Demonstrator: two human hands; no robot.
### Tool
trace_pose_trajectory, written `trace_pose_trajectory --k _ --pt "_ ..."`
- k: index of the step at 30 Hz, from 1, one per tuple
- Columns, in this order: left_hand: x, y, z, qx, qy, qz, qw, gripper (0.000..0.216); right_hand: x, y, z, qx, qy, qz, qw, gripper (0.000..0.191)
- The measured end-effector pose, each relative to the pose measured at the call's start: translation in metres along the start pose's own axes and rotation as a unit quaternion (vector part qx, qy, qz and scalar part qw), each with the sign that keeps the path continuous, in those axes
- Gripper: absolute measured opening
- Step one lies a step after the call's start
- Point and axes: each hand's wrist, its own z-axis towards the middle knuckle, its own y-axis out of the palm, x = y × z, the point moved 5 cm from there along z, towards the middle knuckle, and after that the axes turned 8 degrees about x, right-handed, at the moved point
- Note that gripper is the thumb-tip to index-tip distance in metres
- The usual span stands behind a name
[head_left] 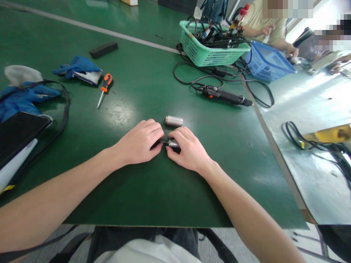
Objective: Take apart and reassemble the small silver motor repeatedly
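Note:
My right hand [190, 149] is closed around a small silver motor-like cylinder [173, 143], which lies level with a thin shaft pointing left. Facing it, my left hand [142, 141] pinches a small dark part [156, 143], mostly covered by the fingers. The dark part and the shaft tip meet or nearly meet between my hands; I cannot tell whether they are joined. Just beyond my hands, a second silver cylinder [174, 121] lies on its side on the green table [148, 197], touched by neither hand.
An orange-handled screwdriver [105, 89], blue gloves [79, 68], a black block [103, 49] and a dark tablet-like device [22, 131] lie leftward. A corded electric screwdriver [225, 95] lies right, below a green basket [216, 56] and blue basket [271, 65]. People sit beyond.

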Motion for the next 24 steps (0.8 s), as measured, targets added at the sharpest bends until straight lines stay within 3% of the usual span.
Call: trace_pose_trajectory --k 18,24 --pt "-0.0003 0.0016 0.0 0.0 0.012 0.004 1.0 0.013 -0.0012 -0.0016 0.0007 -0.01 -0.013 0.011 1.0 0.021" --pt "-0.003 0.0022 0.0002 -0.012 0.003 0.013 1.0 0.018 -0.0091 -0.0055 0.0009 -0.066 -0.066 -0.022 0.995 0.027"
